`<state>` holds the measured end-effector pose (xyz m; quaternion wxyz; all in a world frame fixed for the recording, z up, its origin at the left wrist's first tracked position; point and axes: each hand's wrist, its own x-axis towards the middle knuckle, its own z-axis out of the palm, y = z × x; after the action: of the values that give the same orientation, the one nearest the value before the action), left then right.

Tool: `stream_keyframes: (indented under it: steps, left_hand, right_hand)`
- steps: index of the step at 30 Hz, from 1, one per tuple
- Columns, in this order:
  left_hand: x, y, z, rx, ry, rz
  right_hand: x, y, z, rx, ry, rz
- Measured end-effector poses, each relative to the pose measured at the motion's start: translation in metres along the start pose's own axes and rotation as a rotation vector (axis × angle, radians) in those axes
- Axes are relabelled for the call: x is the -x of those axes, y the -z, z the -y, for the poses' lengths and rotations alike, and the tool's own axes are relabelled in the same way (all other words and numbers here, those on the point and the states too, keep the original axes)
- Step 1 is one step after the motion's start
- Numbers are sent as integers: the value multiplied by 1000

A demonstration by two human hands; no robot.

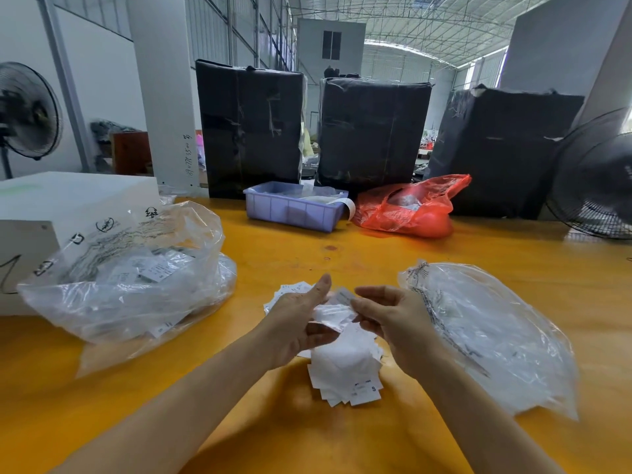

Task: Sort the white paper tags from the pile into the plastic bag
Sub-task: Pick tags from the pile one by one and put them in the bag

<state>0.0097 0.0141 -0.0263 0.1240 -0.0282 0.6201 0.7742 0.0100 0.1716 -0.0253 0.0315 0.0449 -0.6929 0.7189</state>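
Observation:
A pile of white paper tags (345,367) lies on the yellow table (307,254) near its front middle. Just above the pile, my left hand (297,319) grips a small bunch of tags (333,314) between thumb and curled fingers. From the right, my right hand (386,318) pinches a tag at the top of that bunch. A clear plastic bag (492,333) lies flat to the right of my hands. Another clear plastic bag (136,271) with tags inside sits at the left, its mouth up.
A white box (68,200) stands behind the left bag. At the table's back are a purple plastic bin (294,208), a red plastic bag (410,208) and three black wrapped bales (372,131). Fans stand at the far left (27,111) and far right (598,179).

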Motion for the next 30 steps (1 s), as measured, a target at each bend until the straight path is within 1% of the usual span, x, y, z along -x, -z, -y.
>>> stream_keyframes:
  steps: [2, 5, 9, 12, 14, 15, 17, 18, 19, 20, 21, 22, 24, 26, 28, 30]
  left_hand:
    - [-1, 6, -2, -28, -11, 12]
    - [-3, 14, -2, -132, -93, 19]
    - [-4, 18, -5, -263, -242, -57]
    - [-3, 24, -14, -368, -379, -146]
    - [-3, 36, -28, -385, -484, -273]
    - [-2, 47, -37, -403, -553, -388]
    - [2, 75, -57, -497, -679, -696]
    - [5, 93, -66, -548, -711, -849]
    - [9, 111, -73, -579, -713, -975]
    - [11, 129, -76, -600, -691, -1067]
    - [13, 145, -77, -624, -647, -1134]
    - [14, 158, -75, -660, -583, -1184]
    - [12, 176, -69, -747, -446, -1231]
    - [9, 185, -64, -814, -340, -1231]
    - [5, 187, -59, -886, -292, -1206]
    - [2, 189, -56, -996, -277, -1244]
  right_hand:
    - [-1, 2, 0, -11, 28, -34]
    - [-1, 4, 3, 18, 88, -70]
    - [1, 3, 5, 87, 225, -71]
    - [-1, 6, 7, 133, 296, -84]
    - [-5, 15, 9, 206, 379, -155]
    - [-8, 22, 10, 287, 435, -216]
    - [-19, 49, 8, 540, 531, -381]
    - [-27, 66, 5, 659, 526, -464]
    - [-36, 83, 1, 746, 481, -525]
    - [-43, 99, -4, 816, 385, -562]
    - [-51, 115, -12, 882, 272, -561]
    - [-56, 127, -18, 957, 152, -525]
    - [-63, 147, -29, 1130, -12, -437]
    - [-59, 145, -30, 1222, -124, -373]
    - [-47, 133, -26, 1283, -158, -342]
    - [-35, 120, -17, 1260, -104, -358]
